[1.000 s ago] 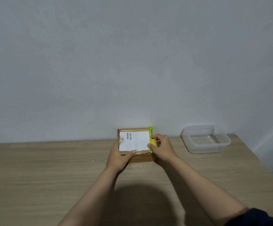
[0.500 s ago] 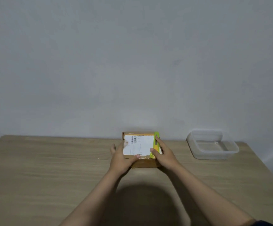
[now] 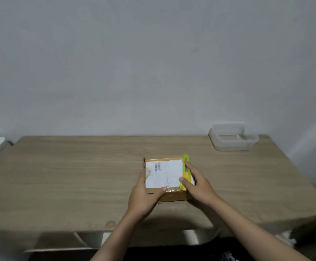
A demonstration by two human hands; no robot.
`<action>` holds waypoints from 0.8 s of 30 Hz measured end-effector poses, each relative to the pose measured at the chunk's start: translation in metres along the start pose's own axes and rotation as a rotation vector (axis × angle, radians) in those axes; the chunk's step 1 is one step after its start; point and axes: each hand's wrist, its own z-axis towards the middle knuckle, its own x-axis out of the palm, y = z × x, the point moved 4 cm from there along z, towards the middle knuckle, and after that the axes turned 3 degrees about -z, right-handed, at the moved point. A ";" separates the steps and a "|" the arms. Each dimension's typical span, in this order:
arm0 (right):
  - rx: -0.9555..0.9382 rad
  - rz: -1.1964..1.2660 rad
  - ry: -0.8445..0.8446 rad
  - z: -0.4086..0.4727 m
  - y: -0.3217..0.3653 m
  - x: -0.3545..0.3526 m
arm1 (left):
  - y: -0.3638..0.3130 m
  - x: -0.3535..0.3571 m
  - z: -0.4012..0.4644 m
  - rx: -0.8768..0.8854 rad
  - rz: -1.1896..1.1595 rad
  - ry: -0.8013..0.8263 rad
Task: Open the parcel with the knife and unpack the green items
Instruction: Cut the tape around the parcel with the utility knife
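While the cardboard parcel [image 3: 165, 178] lies flat on the wooden counter [image 3: 78, 176], label side up and near the front-centre, it remains sealed — no flap is lifted and the glossy tape along its near edge looks intact. The left hand [image 3: 144, 196] grips the parcel's near-left corner, thumb pressed on top by the white shipping label [image 3: 162, 174]. The right hand [image 3: 198, 185] holds the green utility knife [image 3: 185, 171], which lies lengthwise along the parcel's right top edge; its fingers [image 3: 188, 165] are curled around the handle, index finger extended along it. Whether the blade is extended cannot be told.

Judgement: the step in hand is readying the knife for the cut. Recommended practice — expose only a short length of blade, keep the cut shallow so the contents are not scored, and draw along the tape seam away from the bracing hand. The left thumb should be kept clear of the blade's path. A clear plastic container [image 3: 232, 137] stands well apart at the far right.
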 end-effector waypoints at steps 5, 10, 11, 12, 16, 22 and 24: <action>0.035 0.064 0.008 -0.034 -0.012 0.004 | 0.008 0.003 -0.025 0.037 0.037 0.027; 0.080 0.085 0.031 -0.040 -0.008 -0.005 | 0.006 0.004 -0.026 0.066 0.038 0.037; 0.095 0.059 0.036 -0.040 -0.009 -0.009 | 0.007 0.004 -0.026 0.068 0.036 0.036; 0.100 0.048 0.038 -0.040 -0.010 -0.013 | 0.009 0.004 -0.026 0.070 0.039 0.034; 0.085 0.057 -0.017 -0.041 -0.011 -0.035 | 0.014 0.006 -0.023 0.090 0.047 0.037; 0.097 0.171 0.081 -0.054 -0.001 -0.052 | 0.019 0.007 -0.021 0.116 0.050 0.025; 0.096 0.146 0.073 -0.057 0.002 -0.054 | 0.019 0.007 -0.021 0.121 0.042 0.019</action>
